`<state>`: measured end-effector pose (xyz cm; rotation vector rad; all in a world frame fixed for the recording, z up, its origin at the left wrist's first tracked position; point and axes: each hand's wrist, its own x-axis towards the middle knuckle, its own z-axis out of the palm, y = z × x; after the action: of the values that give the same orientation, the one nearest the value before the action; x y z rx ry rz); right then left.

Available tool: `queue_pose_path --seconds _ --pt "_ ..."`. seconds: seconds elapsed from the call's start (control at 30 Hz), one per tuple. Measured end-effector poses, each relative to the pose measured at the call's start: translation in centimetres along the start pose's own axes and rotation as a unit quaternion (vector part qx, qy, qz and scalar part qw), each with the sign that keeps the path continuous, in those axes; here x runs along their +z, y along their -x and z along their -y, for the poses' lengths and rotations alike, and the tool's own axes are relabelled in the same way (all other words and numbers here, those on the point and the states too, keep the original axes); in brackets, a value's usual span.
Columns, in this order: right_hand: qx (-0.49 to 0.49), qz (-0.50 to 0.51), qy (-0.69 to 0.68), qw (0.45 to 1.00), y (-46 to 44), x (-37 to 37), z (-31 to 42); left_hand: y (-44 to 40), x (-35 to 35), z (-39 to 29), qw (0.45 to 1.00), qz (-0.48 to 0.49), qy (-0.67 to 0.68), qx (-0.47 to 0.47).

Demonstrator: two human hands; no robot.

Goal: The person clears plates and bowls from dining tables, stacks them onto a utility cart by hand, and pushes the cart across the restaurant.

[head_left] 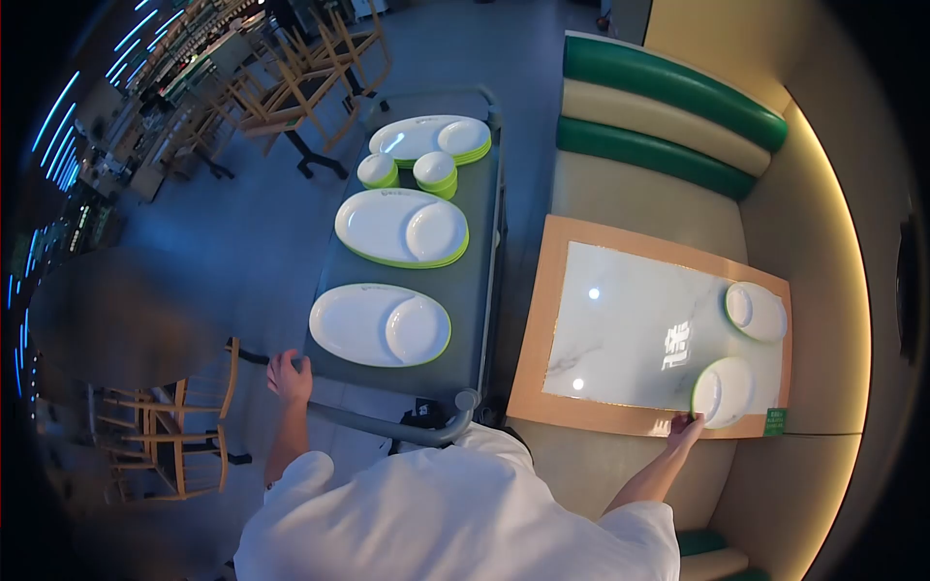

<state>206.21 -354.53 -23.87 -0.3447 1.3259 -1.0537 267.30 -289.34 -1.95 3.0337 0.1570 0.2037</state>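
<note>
White plate (pixel 733 392) pinched in your right fingers (pixel 691 424), hold it level over the table (pixel 620 315) beyond; whether your left fingers (pixel 282 371) grip the adjacent trolley handle (pixel 358 419) is unclear.

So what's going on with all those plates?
The person's right hand holds the edge of a white plate at the table, near another plate. The left hand is at the handle of a cart carrying more plates and small bowls.
</note>
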Motion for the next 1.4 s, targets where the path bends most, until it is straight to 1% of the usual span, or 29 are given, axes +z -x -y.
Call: queue_pose_path --seconds 0.03,0.1,0.17,0.2,0.23,0.27,0.3,0.37,0.43,0.5,0.53,0.57,0.6,0.63,0.67,0.7,0.77,0.8,0.83,0.9,0.93,0.97,1.0,1.07,1.1,1.17,1.23,1.27,1.4 --pt "-0.034 0.023 0.040 0.998 3.0 0.3 -0.7 -0.7 0.0 -0.8 1.000 0.002 0.007 0.006" --pt "-0.071 0.012 0.145 0.987 11.0 3.7 -1.3 -2.3 -0.2 -3.3 0.992 -0.022 0.115 0.038" --pt "-0.082 0.089 0.179 0.976 14.5 5.2 -2.9 -3.7 1.5 -5.4 0.969 -0.004 0.205 0.134" --pt "-0.099 0.128 0.178 0.971 20.1 9.0 -2.1 -4.0 2.7 -7.0 0.937 0.061 0.312 0.143" --pt "-0.090 0.159 0.254 0.950 20.2 9.2 -2.7 -4.1 3.7 -8.8 0.889 0.123 0.414 0.151" --pt "-0.092 0.188 0.299 0.931 22.6 11.2 -2.2 -3.7 4.3 -10.5 0.851 0.196 0.462 0.154" --pt "-0.095 0.215 0.342 0.910 25.9 14.1 -1.6 -3.4 4.7 -12.2 0.805 0.267 0.506 0.159" --pt "-0.053 0.235 0.348 0.906 30.7 19.4 -1.3 -2.5 2.7 -14.6 0.777 0.381 0.471 0.173" --pt "-0.079 0.311 0.458 0.829 32.1 23.3 -1.8 -2.9 4.2 -14.0 0.579 0.542 0.606 0.061" --pt "-0.048 0.457 0.471 0.753 33.5 27.6 -3.4 -2.1 -1.8 -12.9 0.410 0.582 0.702 -0.029" --pt "-0.057 0.461 0.469 0.751 35.2 30.1 -3.9 -2.7 -0.9 -11.1 0.343 0.576 0.741 -0.051" --pt "-0.040 0.500 0.524 0.688 37.3 32.5 -4.1 -2.6 -2.5 -10.0 0.368 0.529 0.758 -0.097" --pt "-0.018 0.530 0.574 0.623 39.1 34.2 -4.7 -2.9 -3.2 -9.0 0.405 0.494 0.767 -0.063" --pt "-0.015 0.528 0.574 0.626 40.0 35.2 -5.9 -3.1 -3.4 -7.8 0.442 0.458 0.771 -0.030" --pt "-0.032 0.536 0.607 0.586 40.3 36.4 -7.6 -4.2 -1.2 -5.6 0.510 0.443 0.736 -0.050" --pt "-0.048 0.544 0.638 0.543 40.5 37.5 -9.6 -4.3 -0.6 -4.1 0.512 0.442 0.735 -0.053" --pt "-0.035 0.554 0.638 0.534 39.4 39.6 -14.2 -4.2 0.0 -1.8 0.745 0.295 0.598 0.024" --pt "-0.026 0.561 0.637 0.528 39.3 40.5 -16.1 -4.3 0.2 -1.0 0.728 0.271 0.629 -0.035" --pt "-0.029 0.563 0.637 0.525 40.0 41.1 -17.5 -4.9 1.2 0.0 0.727 0.268 0.631 -0.036" --pt "-0.131 0.482 0.617 0.608 41.3 41.8 -19.9 -6.3 3.4 1.4 0.816 0.235 0.527 -0.015" --pt "-0.095 0.457 0.609 0.642 40.7 42.0 -21.3 -6.7 3.5 1.5 0.815 0.233 0.530 -0.014" --pt "-0.099 0.458 0.608 0.641 40.1 41.8 -22.8 -6.8 3.7 1.3 0.842 0.205 0.500 -0.007" --pt "-0.107 0.448 0.559 0.690 40.4 41.6 -23.8 -7.1 3.9 1.4 0.867 0.178 0.466 -0.001" --pt "-0.098 0.416 0.481 0.765 40.7 41.2 -25.9 -8.5 6.6 1.9 0.871 0.194 0.451 0.029" --pt "-0.100 0.418 0.479 0.765 39.4 40.4 -28.1 -9.2 7.4 2.1 0.873 0.211 0.435 0.058" --pt "-0.297 0.312 0.490 0.758 36.8 39.3 -32.6 -9.2 5.3 1.3 0.890 0.204 0.398 0.086" --pt "-0.316 0.295 0.505 0.747 39.7 39.0 -32.1 -10.1 7.1 1.5 0.917 0.170 0.337 0.130" --pt "-0.335 0.287 0.501 0.744 40.5 38.6 -32.2 -10.5 8.5 1.8 0.915 0.156 0.343 0.143" --pt "-0.399 0.230 0.519 0.720 43.0 37.6 -31.8 -10.7 7.1 1.7 0.933 0.157 0.267 0.180"
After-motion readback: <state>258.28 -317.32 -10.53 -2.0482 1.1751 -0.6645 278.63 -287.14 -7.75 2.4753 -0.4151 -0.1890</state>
